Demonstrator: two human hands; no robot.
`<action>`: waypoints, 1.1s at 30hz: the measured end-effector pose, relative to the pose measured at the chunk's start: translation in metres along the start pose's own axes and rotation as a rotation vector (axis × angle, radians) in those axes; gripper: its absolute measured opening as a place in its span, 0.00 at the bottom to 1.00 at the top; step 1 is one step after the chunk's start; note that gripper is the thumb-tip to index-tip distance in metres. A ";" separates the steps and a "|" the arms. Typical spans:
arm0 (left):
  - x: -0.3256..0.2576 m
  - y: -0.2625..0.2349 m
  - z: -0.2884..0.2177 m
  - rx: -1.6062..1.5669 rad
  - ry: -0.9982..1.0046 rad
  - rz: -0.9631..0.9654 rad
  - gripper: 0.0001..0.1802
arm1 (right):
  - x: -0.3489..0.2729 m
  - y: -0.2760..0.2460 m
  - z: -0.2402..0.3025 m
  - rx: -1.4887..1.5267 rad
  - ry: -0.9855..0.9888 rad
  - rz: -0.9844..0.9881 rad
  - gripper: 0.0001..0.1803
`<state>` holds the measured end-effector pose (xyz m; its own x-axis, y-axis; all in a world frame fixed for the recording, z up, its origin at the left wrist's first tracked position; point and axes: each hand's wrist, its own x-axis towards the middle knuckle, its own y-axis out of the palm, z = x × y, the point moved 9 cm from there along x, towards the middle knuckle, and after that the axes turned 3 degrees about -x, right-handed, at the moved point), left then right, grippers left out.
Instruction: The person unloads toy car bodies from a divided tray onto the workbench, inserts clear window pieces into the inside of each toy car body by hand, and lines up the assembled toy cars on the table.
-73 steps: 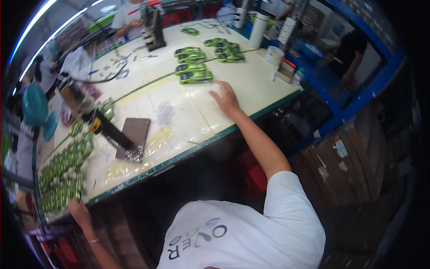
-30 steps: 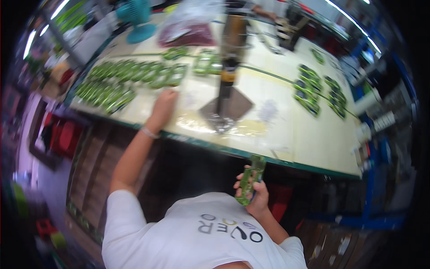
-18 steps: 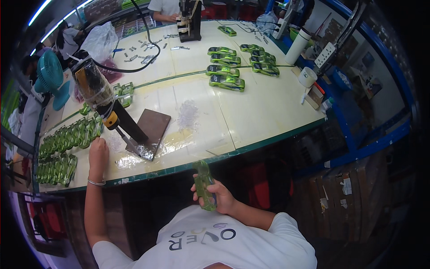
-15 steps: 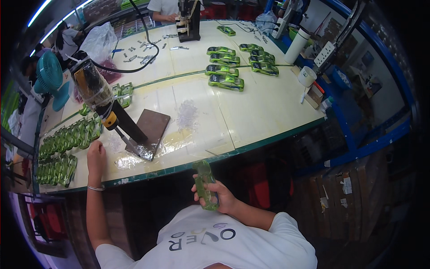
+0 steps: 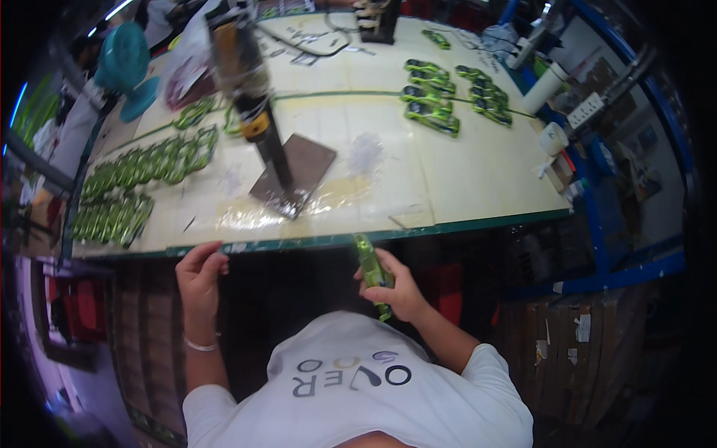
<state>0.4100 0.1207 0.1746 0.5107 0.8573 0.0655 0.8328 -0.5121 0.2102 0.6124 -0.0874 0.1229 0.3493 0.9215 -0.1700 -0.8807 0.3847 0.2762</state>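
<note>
A cream-topped desk (image 5: 478,172) with a green front edge is carrying rows of green toy cars (image 5: 142,168) at left. More green cars (image 5: 441,104) are lying at right, flanking a dark metal plate (image 5: 302,168), with a teal fan (image 5: 127,67) standing behind.

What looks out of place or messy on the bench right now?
Only a loose whitish scatter on the table beside the dark plate. The green toy cars lie in tidy groups; the right hand holds one car.

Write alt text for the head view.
A person's right hand holds a green toy car just below the table edge, while the left hand hangs empty nearby. On the table lie rows of green cars and a dark plate.
</note>
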 end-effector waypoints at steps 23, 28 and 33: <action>-0.056 0.130 -0.035 0.307 0.413 0.419 0.15 | -0.015 0.054 0.075 -0.956 -0.534 -0.052 0.40; -0.057 0.133 -0.040 0.379 0.468 0.425 0.15 | -0.016 0.052 0.076 -0.986 -0.571 -0.067 0.40; -0.074 0.147 -0.047 0.722 0.838 0.408 0.21 | -0.013 0.048 0.076 -0.952 -0.571 -0.088 0.37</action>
<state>0.4846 -0.0157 0.2469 0.6912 0.2522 0.6772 0.7058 -0.4369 -0.5577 0.5897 -0.0771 0.2105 0.3030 0.8763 0.3746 -0.6455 0.4779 -0.5957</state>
